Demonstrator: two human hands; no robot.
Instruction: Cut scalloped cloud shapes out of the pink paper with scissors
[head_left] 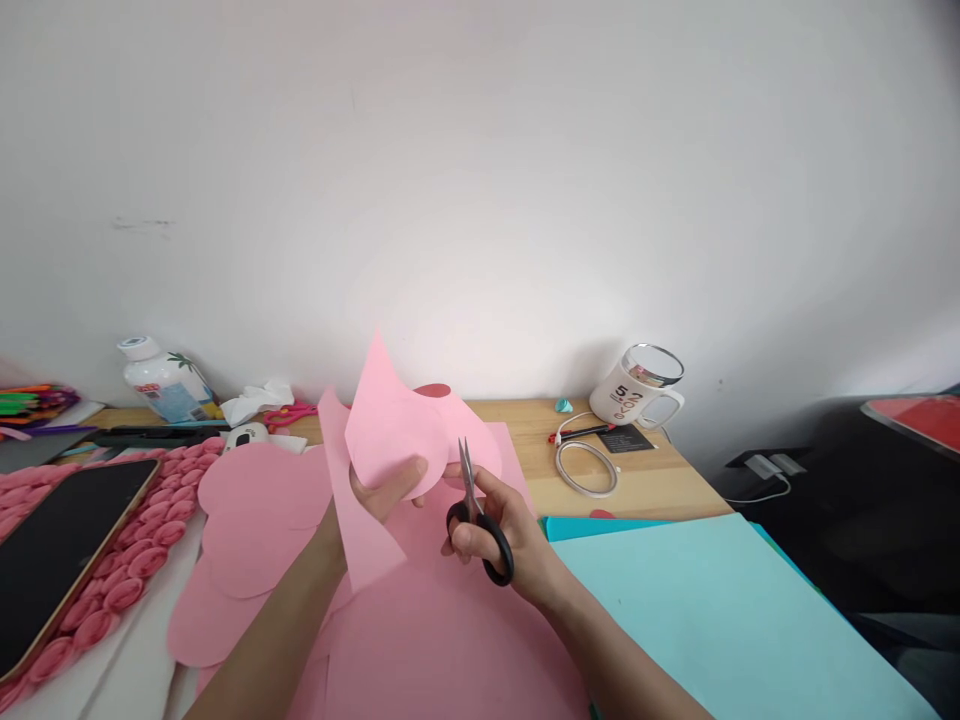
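My left hand [390, 487] grips a sheet of pink paper [397, 430] that is partly cut, with a curved edge and a pointed corner standing up. A strip of the sheet hangs down over my left wrist. In my right hand [510, 530] are scissors [480, 535] with black handles, blades pointing up and nearly closed, just right of the paper's curved edge. My right fingers are close to that edge; whether they touch it is unclear. Below both hands lies more pink paper [442, 640]. Rounded pink cutouts [262, 510] are piled to the left.
Light blue sheets [720, 610] lie at the right. Behind them are a white mug [634, 390], a coiled white cable [587, 470] and a red-and-black pen [581, 433]. At left are a phone [67, 550] on a pink textured mat, a white bottle [166, 382] and pink scissors [291, 413].
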